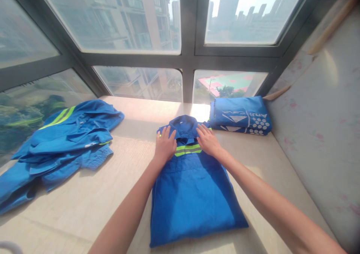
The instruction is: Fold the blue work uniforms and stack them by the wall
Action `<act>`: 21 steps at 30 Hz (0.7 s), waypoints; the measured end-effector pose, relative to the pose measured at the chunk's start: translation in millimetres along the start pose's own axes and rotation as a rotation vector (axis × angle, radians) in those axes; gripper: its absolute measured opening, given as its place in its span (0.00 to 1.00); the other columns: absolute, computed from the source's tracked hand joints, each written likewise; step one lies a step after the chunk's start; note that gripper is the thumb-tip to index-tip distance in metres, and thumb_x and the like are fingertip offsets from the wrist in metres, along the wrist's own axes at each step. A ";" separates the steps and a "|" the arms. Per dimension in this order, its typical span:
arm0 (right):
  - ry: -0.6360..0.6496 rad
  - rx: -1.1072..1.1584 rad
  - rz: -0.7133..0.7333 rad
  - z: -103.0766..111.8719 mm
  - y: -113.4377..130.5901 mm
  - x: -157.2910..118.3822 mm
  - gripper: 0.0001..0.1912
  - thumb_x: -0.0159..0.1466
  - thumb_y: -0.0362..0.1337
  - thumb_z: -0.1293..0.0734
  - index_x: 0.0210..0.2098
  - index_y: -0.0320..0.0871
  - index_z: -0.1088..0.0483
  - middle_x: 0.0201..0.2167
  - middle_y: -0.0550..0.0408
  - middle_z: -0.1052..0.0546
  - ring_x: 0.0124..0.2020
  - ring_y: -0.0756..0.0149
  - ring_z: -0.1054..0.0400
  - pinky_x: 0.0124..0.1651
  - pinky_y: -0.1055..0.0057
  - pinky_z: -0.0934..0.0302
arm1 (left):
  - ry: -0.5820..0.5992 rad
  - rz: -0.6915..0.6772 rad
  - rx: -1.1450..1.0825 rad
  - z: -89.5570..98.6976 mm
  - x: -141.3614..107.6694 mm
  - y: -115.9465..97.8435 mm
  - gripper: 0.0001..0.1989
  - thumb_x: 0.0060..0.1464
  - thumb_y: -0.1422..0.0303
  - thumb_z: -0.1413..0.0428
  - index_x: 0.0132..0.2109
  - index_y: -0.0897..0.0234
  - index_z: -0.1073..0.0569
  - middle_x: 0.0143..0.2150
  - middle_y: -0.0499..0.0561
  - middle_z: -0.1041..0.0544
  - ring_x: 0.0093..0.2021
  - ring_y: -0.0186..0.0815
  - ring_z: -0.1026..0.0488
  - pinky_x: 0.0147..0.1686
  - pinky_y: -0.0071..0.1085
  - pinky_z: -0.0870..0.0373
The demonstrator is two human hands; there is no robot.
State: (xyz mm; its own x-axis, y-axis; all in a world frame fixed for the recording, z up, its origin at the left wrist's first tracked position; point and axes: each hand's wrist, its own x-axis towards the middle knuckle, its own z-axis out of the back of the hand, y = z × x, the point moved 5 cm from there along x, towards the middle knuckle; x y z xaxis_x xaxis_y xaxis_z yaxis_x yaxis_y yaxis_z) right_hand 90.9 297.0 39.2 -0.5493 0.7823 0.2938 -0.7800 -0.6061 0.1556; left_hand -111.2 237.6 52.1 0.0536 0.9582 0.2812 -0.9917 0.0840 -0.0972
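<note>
Left hand [165, 145] and right hand [208, 138], fingers loosely spread, gripping nothing, are resting on a folded blue fabric jacket [194, 196]; matched pressure would be keeping it even.

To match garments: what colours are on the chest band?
Chest band: yellow-green with grey middle; head view.
</note>
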 end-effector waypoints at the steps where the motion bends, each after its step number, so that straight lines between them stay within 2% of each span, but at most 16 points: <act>1: 0.030 0.005 0.019 -3.6 -2.4 13.5 0.27 0.71 0.36 0.46 0.67 0.34 0.39 0.70 0.40 0.41 0.71 0.51 0.49 0.69 0.55 0.52 | 0.009 -0.023 -0.009 -4.8 14.9 1.8 0.27 0.65 0.67 0.56 0.69 0.65 0.36 0.74 0.62 0.45 0.73 0.51 0.50 0.69 0.56 0.54; 4: 0.139 0.027 0.010 -23.2 -13.8 42.0 0.29 0.71 0.37 0.44 0.68 0.33 0.43 0.69 0.39 0.40 0.69 0.53 0.45 0.69 0.58 0.51 | 0.082 0.009 -0.037 -30.1 46.1 13.5 0.28 0.66 0.65 0.56 0.71 0.66 0.41 0.74 0.62 0.45 0.72 0.51 0.48 0.68 0.56 0.50; 6: 0.183 0.020 -0.018 -38.0 -22.2 48.3 0.30 0.71 0.39 0.43 0.69 0.31 0.44 0.69 0.37 0.40 0.69 0.52 0.45 0.69 0.57 0.50 | 0.105 0.062 -0.048 -47.0 52.8 22.1 0.30 0.66 0.62 0.55 0.71 0.67 0.42 0.74 0.63 0.45 0.72 0.53 0.46 0.67 0.56 0.50; 8: 0.181 0.012 -0.031 -48.1 -28.0 48.5 0.31 0.71 0.41 0.43 0.69 0.30 0.44 0.69 0.36 0.40 0.70 0.50 0.46 0.69 0.55 0.51 | 0.089 0.071 -0.066 -55.9 52.5 26.5 0.31 0.66 0.60 0.54 0.72 0.68 0.43 0.74 0.64 0.46 0.71 0.53 0.46 0.68 0.55 0.51; 10: 0.150 0.045 -0.029 -50.5 -30.3 47.4 0.31 0.71 0.42 0.43 0.68 0.30 0.43 0.69 0.36 0.39 0.69 0.49 0.45 0.69 0.55 0.50 | 0.038 0.060 -0.097 -53.5 49.9 28.4 0.31 0.66 0.61 0.54 0.72 0.69 0.43 0.75 0.65 0.49 0.71 0.52 0.46 0.68 0.53 0.50; 13: 0.042 0.169 -0.061 -38.5 -32.7 42.6 0.27 0.71 0.41 0.43 0.66 0.32 0.39 0.65 0.38 0.34 0.66 0.52 0.40 0.68 0.57 0.45 | -0.042 0.103 -0.131 -33.9 39.8 34.9 0.30 0.64 0.65 0.52 0.70 0.69 0.42 0.75 0.65 0.49 0.72 0.53 0.46 0.68 0.51 0.47; 15: -0.070 0.261 -0.086 -23.1 -36.2 27.6 0.25 0.71 0.39 0.45 0.64 0.34 0.36 0.63 0.39 0.31 0.65 0.55 0.38 0.67 0.58 0.44 | -0.062 0.125 -0.183 -17.6 21.4 41.2 0.28 0.63 0.67 0.52 0.68 0.69 0.38 0.72 0.65 0.43 0.71 0.52 0.45 0.67 0.50 0.45; 17: -0.131 0.337 -0.070 -9.2 -40.7 -3.3 0.23 0.72 0.38 0.45 0.62 0.38 0.33 0.63 0.42 0.30 0.64 0.56 0.37 0.67 0.57 0.43 | -0.040 0.077 -0.290 -4.1 -10.7 45.4 0.25 0.63 0.68 0.54 0.65 0.67 0.33 0.69 0.63 0.37 0.70 0.48 0.41 0.67 0.47 0.43; 21: -0.061 0.381 0.051 9.1 -49.2 -99.0 0.21 0.72 0.36 0.45 0.58 0.48 0.28 0.63 0.51 0.29 0.65 0.59 0.37 0.69 0.54 0.42 | 0.102 -0.122 -0.461 9.8 -102.5 45.1 0.24 0.64 0.72 0.56 0.62 0.58 0.28 0.69 0.56 0.35 0.69 0.45 0.39 0.68 0.46 0.42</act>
State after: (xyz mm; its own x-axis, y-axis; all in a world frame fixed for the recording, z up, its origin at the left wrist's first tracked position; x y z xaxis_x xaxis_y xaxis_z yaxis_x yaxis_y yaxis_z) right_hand 186.3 248.0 11.1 -0.5566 0.7470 0.3634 -0.5786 -0.6625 0.4756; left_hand -162.6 140.5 28.3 0.2000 0.9537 0.2244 -0.8238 0.2877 -0.4885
